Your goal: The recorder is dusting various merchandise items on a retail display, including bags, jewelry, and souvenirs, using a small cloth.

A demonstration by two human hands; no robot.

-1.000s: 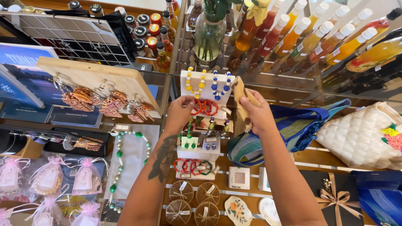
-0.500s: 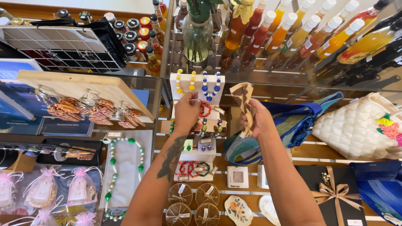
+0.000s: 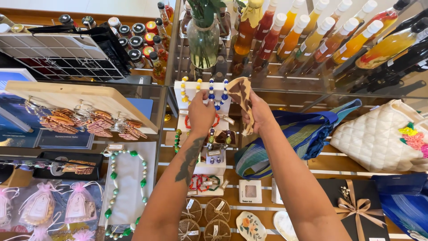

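Head camera, looking down on a shop display of handmade goods. At the centre stands a tiered white jewellery stand (image 3: pixel 203 134), and every place below is given from it.

The left hand (image 3: pixel 201 114) rests against the upper part of the stand, its fingers curled narrow and pinching at the top tier, where a yellow bead necklace (image 3: pixel 184 89) and a blue and white bead necklace (image 3: pixel 217 93) hang. Just below the hand a red bracelet (image 3: pixel 216 121) shows on the stand. A dark tattoo runs along this forearm.

The right hand (image 3: pixel 258 115) is just right of the stand's top, fingers closed around a brown and cream patterned cloth (image 3: pixel 243 100), which stands up above the fist.

Right of the stand lies a blue striped fabric bag (image 3: pixel 294 134), and farther right a white quilted bag (image 3: pixel 379 134). Behind the stand, on a glass shelf, is a glass vase of green stems (image 3: pixel 203 42) and a row of bottles with orange and red liquid (image 3: pixel 312 38). Left of the stand a wooden board (image 3: pixel 76 98) carries copper-coloured key rings, and below that a green and white bead necklace (image 3: pixel 111 187) lies on a white pad.
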